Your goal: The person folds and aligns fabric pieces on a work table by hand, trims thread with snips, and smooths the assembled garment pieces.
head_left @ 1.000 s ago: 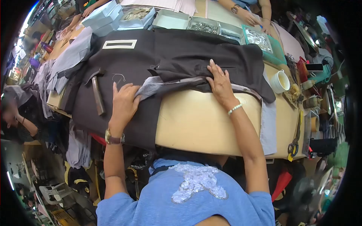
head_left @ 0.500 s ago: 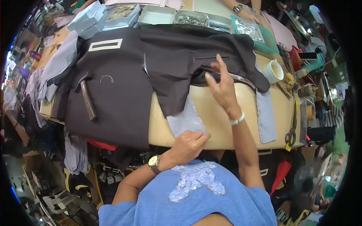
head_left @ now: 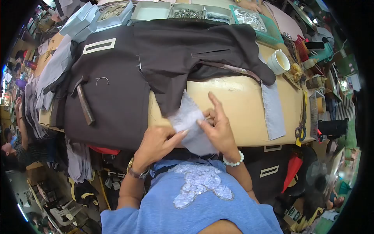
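Observation:
A grey pocket cloth [head_left: 187,113] hangs from a dark brown garment piece [head_left: 163,58] and drapes over the table's front edge. My left hand [head_left: 156,146] holds the cloth's left side, thumb on top and fingers partly hidden. Pinching its right edge between thumb and curled fingers, my right hand [head_left: 220,130] has the index finger stretched out. A welt pocket slit [head_left: 210,53] shows in the garment piece. Another grey strip [head_left: 272,111] hangs from its right end.
A hammer [head_left: 85,103] and a loose thread [head_left: 103,81] lie on dark fabric [head_left: 113,117] at left. Scissors [head_left: 300,128] lie at right, below a white cup [head_left: 278,62]. Boxes of small metal parts [head_left: 188,13] line the back. Another person's hand [head_left: 249,5] shows there.
My right hand has come down from the garment piece to the grey cloth and taken its edge. My left hand has shifted left, and the cloth is now raised between both hands.

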Available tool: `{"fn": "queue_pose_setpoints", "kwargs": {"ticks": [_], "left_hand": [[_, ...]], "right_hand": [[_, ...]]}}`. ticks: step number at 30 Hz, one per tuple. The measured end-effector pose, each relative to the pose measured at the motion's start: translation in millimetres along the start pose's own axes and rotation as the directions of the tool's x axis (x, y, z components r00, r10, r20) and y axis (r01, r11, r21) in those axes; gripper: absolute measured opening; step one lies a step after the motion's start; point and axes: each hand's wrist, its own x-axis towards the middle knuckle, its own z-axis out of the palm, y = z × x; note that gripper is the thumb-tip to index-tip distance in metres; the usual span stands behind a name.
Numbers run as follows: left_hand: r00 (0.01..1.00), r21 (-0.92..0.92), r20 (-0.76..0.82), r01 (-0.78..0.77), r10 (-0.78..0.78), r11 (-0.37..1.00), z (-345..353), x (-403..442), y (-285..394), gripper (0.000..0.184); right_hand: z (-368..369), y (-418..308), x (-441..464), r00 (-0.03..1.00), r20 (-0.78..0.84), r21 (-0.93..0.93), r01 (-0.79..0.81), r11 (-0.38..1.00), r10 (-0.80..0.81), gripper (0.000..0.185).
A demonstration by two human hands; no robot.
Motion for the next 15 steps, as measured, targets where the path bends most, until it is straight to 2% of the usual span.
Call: {"fn": "queue_pose_setpoints", "kwargs": {"ticks": [1, 2, 4, 5, 6, 7, 8, 10, 12, 14, 15], "left_hand": [[0.982, 0.054, 0.119, 0.142, -0.148, 0.988, -0.9, -11.7, -7.4, 0.039], [0.979, -0.130, 0.113, 0.181, -0.167, 0.975, 5.1, -22.4, -20.0, 0.043], [0.973, -0.476, 0.131, 0.230, -0.191, 0.849, 20.6, -27.8, -37.1, 0.053], [0.983, -0.690, -0.021, 0.119, -0.184, 0.714, 29.3, -19.4, -30.3, 0.055], [0.963, -0.846, -0.164, -0.025, -0.215, 0.533, 38.3, -6.7, -8.8, 0.058], [0.914, -0.927, -0.287, -0.190, -0.288, 0.323, 42.4, 4.9, 4.7, 0.062], [0.959, -0.969, -0.229, -0.208, -0.167, 0.138, 40.0, 18.8, -1.5, 0.061], [0.981, -0.961, -0.173, -0.150, 0.083, -0.234, 30.4, 51.0, -19.7, 0.063], [0.909, -0.921, -0.373, -0.387, 0.188, 0.045, 26.2, 71.0, -10.1, 0.057], [0.939, -0.937, -0.344, -0.345, 0.017, 0.052, 16.1, 103.2, -24.1, 0.047], [0.965, -0.970, -0.181, -0.207, -0.190, -0.125, 11.6, 126.4, -41.9, 0.041]], "right_hand": [[-1.0, -13.4, 5.7, 1.000, -0.020, 0.145, 0.000, 0.989, 0.003, 0.075], [-0.5, -31.2, 10.8, 0.999, -0.026, 0.313, -0.018, 0.950, 0.027, 0.071], [3.1, -42.6, 22.8, 0.999, -0.004, 0.385, 0.031, 0.923, -0.032, 0.070], [2.6, -45.2, 24.9, 0.998, -0.004, 0.416, 0.059, 0.908, -0.063, 0.070], [2.5, -45.8, 23.6, 0.993, -0.041, 0.323, 0.116, 0.939, -0.108, 0.069], [3.9, -45.2, 21.9, 0.985, -0.065, 0.226, 0.168, 0.960, -0.157, 0.068], [4.2, -43.8, 20.1, 0.975, -0.075, 0.132, 0.216, 0.968, -0.207, 0.067], [0.4, -38.5, 10.8, 0.972, -0.121, 0.085, 0.213, 0.973, -0.202, 0.067], [-6.5, -22.2, 1.2, 0.979, -0.135, 0.015, 0.157, 0.988, -0.153, 0.066], [-14.2, -2.5, -6.6, 0.987, -0.141, -0.086, 0.070, 0.994, -0.082, 0.065], [-15.5, 5.8, -8.1, 0.987, -0.149, -0.139, 0.035, 0.990, -0.055, 0.065]]}}
